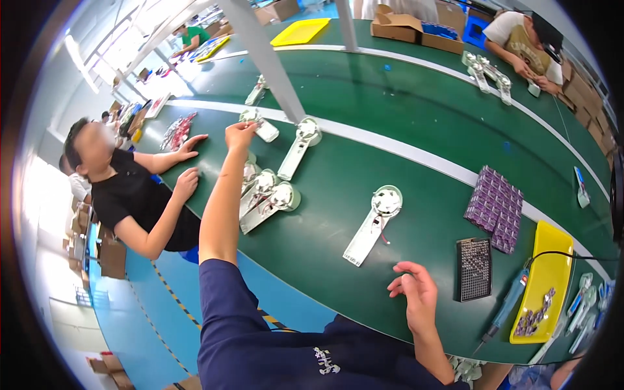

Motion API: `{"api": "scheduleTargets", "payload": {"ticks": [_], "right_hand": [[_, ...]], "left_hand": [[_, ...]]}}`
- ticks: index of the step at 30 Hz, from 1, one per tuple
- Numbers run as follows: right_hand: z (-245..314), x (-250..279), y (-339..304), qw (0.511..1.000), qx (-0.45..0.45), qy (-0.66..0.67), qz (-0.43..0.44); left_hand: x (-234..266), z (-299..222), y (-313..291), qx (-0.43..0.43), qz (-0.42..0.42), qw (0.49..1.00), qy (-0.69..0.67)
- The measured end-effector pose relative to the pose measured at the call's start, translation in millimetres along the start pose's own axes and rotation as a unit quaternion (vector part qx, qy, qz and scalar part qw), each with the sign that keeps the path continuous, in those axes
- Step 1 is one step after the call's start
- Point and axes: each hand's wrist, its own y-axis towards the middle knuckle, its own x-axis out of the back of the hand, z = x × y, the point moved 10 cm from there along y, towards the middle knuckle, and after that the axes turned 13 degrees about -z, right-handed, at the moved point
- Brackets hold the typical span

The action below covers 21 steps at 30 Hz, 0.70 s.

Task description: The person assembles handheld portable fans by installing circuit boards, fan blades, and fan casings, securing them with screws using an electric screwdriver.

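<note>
A white fan unit (266, 132), at the left hand (240, 134), is beyond and left of the lone fan unit (364, 235) on the green table (331, 227). That hand's fingers are bunched; whether they grip it I cannot tell. The right hand (421, 294), half open and empty, is nearer and right of the lone unit. Positioning seems the step in hand; the next move calls for steady fingertips. Well right of the lone unit stands the yellow tray (545, 263)
</note>
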Motion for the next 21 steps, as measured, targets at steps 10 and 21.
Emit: {"api": "scheduleTargets", "payload": {"ticks": [10,21], "right_hand": [[-22.9,31.2,-8.9,0.998,-0.027,-0.002,-0.051],[-33.2,23.0,1.1,0.997,-0.071,-0.016,-0.011]], "left_hand": [[-21.7,-24.0,-12.3,-0.135,0.072,0.939,0.307],[-39.2,-191.4,-267.0,-0.272,0.375,0.885,0.037]]}}
